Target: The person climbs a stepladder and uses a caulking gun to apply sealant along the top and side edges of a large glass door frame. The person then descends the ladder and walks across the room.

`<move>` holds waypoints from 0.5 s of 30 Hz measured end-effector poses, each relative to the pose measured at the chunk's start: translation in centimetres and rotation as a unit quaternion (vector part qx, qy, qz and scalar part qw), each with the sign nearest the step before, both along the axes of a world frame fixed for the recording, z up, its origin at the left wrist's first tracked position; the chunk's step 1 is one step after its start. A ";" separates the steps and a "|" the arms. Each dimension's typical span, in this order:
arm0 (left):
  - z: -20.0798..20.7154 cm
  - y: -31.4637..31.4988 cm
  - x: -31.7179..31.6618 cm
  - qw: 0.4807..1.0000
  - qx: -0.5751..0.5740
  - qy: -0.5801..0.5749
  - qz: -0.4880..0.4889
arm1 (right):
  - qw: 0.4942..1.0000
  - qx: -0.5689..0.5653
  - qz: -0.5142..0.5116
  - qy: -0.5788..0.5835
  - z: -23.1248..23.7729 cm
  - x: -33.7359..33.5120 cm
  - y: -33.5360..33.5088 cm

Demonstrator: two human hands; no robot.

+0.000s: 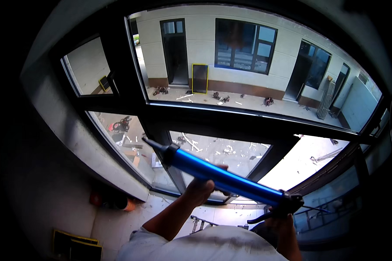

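Observation:
A caulking gun [224, 177] with a shiny blue barrel lies slantwise across the view. Its dark nozzle points up to the left, close in front of the dark window frame. My left hand [199, 191] is closed around the barrel from below, with a fingertip showing over its far side. At the rear end, my right hand [281, 224] grips the black handle, partly hidden by it. The trigger lever [260, 217] sticks out to the left of that hand, and a thin rod comes out of the back.
Dark frame bars [196, 119] with glass panes stand before me, with a bright opening [302, 163] at right. Yellow-edged panels [76, 244] lean at lower left; an orange container [128, 204] stands by the wall. Outside are scraps [228, 150] and a yellow-edged panel [200, 78].

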State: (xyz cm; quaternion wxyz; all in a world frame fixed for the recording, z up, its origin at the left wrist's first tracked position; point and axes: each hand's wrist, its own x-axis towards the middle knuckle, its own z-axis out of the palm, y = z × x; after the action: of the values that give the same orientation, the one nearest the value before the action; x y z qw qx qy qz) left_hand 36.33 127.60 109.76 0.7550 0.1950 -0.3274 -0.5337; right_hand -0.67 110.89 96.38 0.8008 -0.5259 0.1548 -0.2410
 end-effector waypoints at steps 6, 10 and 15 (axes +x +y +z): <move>3.6 -1.3 -0.9 0.972 0.066 -0.195 0.108 | 0.976 0.194 0.053 -0.089 1.4 0.8 2.1; 4.0 -1.6 -1.1 0.970 0.087 -0.211 0.080 | 0.960 0.248 0.060 -0.112 1.6 1.5 3.6; 4.8 -1.9 0.2 0.977 0.059 -0.196 0.066 | 0.969 0.223 0.043 -0.100 1.7 1.5 3.7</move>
State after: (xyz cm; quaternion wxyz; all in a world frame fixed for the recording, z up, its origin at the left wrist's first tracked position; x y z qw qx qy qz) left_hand 36.51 125.72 114.52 0.6971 0.3613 -0.4228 -0.4526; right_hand 0.80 114.60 98.07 0.9190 -0.3131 0.1008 -0.2174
